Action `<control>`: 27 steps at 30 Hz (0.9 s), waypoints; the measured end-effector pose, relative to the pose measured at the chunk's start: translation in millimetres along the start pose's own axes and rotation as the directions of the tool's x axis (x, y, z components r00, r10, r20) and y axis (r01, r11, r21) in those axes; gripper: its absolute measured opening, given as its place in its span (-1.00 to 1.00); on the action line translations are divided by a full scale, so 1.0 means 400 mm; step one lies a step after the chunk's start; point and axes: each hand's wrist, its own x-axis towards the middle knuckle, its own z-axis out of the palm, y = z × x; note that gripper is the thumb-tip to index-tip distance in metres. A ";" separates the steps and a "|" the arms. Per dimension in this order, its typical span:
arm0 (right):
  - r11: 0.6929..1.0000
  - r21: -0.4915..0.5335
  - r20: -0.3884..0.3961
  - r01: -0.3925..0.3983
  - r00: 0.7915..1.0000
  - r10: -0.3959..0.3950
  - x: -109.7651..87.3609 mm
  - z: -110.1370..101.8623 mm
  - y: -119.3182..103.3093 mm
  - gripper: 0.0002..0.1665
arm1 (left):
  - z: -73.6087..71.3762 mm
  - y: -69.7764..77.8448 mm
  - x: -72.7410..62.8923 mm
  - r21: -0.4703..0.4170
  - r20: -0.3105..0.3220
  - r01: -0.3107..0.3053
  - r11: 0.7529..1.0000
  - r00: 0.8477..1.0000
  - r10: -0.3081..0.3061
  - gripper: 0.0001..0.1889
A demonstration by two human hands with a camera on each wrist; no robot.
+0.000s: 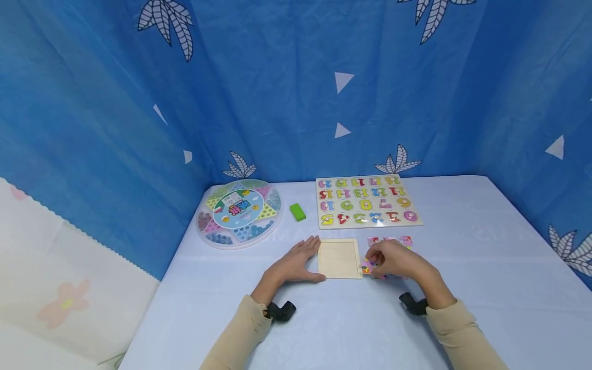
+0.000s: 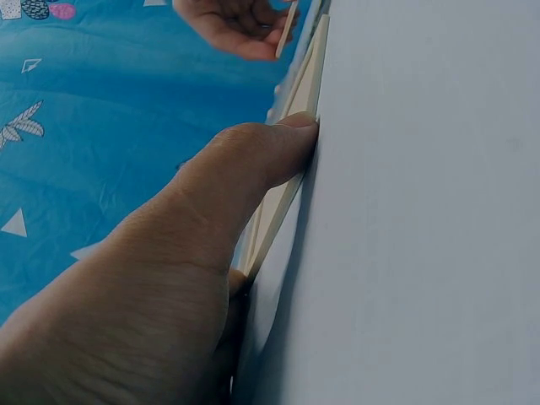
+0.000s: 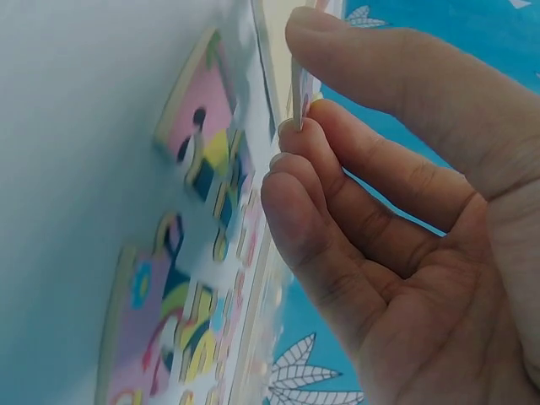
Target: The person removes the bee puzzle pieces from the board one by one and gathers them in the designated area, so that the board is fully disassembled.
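Observation:
A shallow square wooden puzzle tray (image 1: 339,259) lies on the table with its bare inside showing. My left hand (image 1: 298,262) rests at its left side, thumb and fingers spread, the thumb touching the near left corner. In the left wrist view, that thumb presses the edge of the tray. Just right of the tray, my right hand (image 1: 395,258) pinches a thin jigsaw piece (image 3: 299,93) between thumb and fingertips, seen edge-on in the right wrist view. Loose pink jigsaw pieces (image 1: 406,241) with cartoon pictures lie under and beyond this hand, which partly hides them.
Behind the tray lies a wooden number board (image 1: 370,201). A green block (image 1: 298,211) sits to its left. Farther left is a round clear game case (image 1: 239,213) with coloured beads. Blue patterned cloth (image 1: 296,103) hangs behind the white-covered table (image 1: 462,267).

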 end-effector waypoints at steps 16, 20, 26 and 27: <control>1.000 0.008 -0.026 0.000 1.000 0.000 -0.053 -0.026 0.052 -0.61 | -0.001 0.000 -0.001 0.005 0.008 0.010 1.000 1.000 -0.010 0.10; 1.000 -0.013 -0.043 -0.016 0.999 0.015 -0.063 -0.033 0.070 -0.59 | 0.001 -0.001 0.001 0.013 0.009 0.012 1.000 1.000 -0.012 0.11; 0.999 -0.025 -0.055 -0.047 0.997 0.046 -0.082 -0.047 0.100 -0.56 | 0.003 -0.002 0.002 0.020 0.013 0.013 1.000 1.000 -0.013 0.10; 0.998 -0.028 -0.056 -0.053 0.997 0.051 -0.087 -0.051 0.105 -0.55 | 0.003 -0.002 0.002 0.018 0.012 0.012 1.000 1.000 -0.012 0.10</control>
